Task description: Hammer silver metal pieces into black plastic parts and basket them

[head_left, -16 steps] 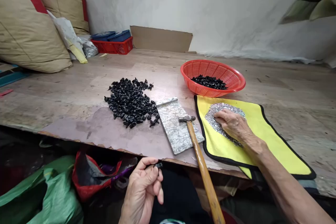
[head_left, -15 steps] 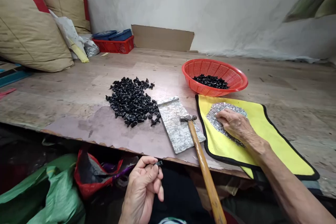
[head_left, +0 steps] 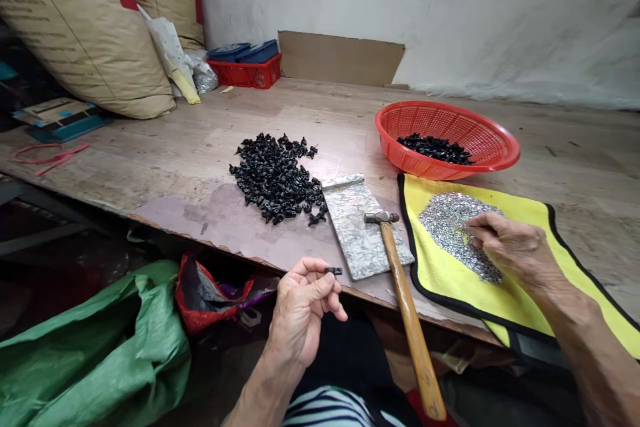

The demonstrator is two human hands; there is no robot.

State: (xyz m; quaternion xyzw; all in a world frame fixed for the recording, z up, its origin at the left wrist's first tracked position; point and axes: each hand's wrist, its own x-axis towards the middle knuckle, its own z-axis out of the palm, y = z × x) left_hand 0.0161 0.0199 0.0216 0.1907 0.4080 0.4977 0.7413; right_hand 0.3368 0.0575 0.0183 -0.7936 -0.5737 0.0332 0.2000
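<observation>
My left hand (head_left: 304, 307) sits just below the table's near edge, pinching a small black plastic piece (head_left: 333, 271) between thumb and fingers. My right hand (head_left: 515, 250) rests on a yellow black-edged cloth (head_left: 445, 287), its fingertips drawn together in a heap of silver metal bits (head_left: 447, 230). I cannot tell if those fingers hold a bit. Between my hands lie a claw hammer with a wooden handle (head_left: 409, 300) and a grey stone slab (head_left: 361, 227). Left of the slab is a pile of several black pieces (head_left: 275, 179). More lie in a red plastic basket (head_left: 493, 137).
The worn wooden table (head_left: 320, 113) ends in a near edge over a green woven sack (head_left: 90, 340) and a red bag (head_left: 210, 300). Large paper sacks (head_left: 85, 27) stand at the back left, near a red crate (head_left: 245, 73) and a cardboard sheet (head_left: 340, 59) against the wall.
The whole view has shifted as my head turned. My right hand went from lying flat on the silver heap to pinching at its right side. My left hand rose toward the table edge, still holding the black piece.
</observation>
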